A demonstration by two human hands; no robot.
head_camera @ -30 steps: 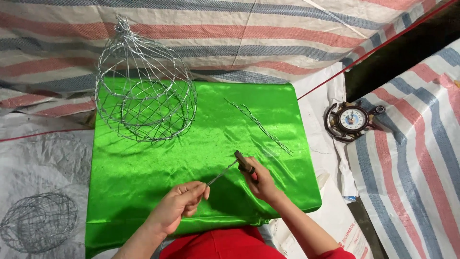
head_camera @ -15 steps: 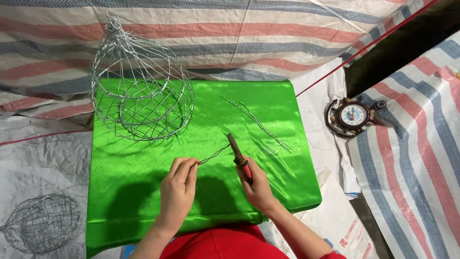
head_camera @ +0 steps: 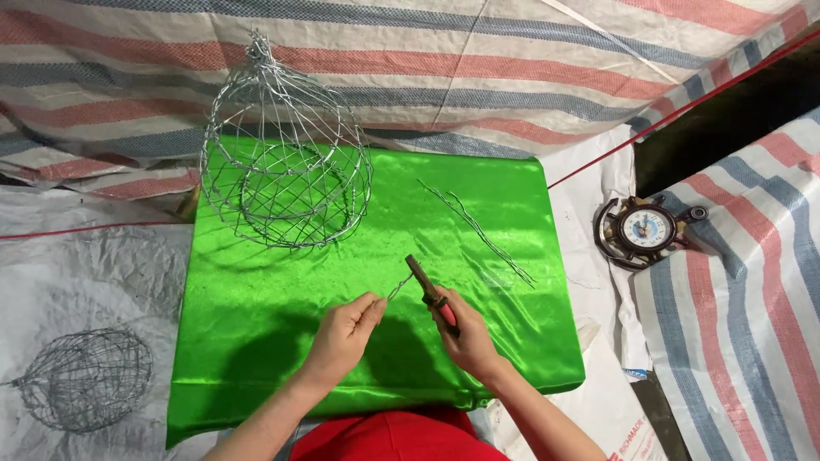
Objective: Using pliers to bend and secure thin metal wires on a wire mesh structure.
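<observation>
I see the left hand (head_camera: 343, 329) pinching a short wire (head_camera: 399, 287) at frame centre, the right hand (head_camera: 461, 329) gripping red-handled pliers (head_camera: 430, 294) on its end. A wire cage (head_camera: 286, 158) sits upper left on the green cloth (head_camera: 256, 324).

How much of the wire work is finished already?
Looks done: a domed silver wire cage stands on the shiny green cloth. In hand: the left hand pinches a short thin wire, and the right hand holds red-handled pliers at it. Left: loose long wires lie unused.
</observation>
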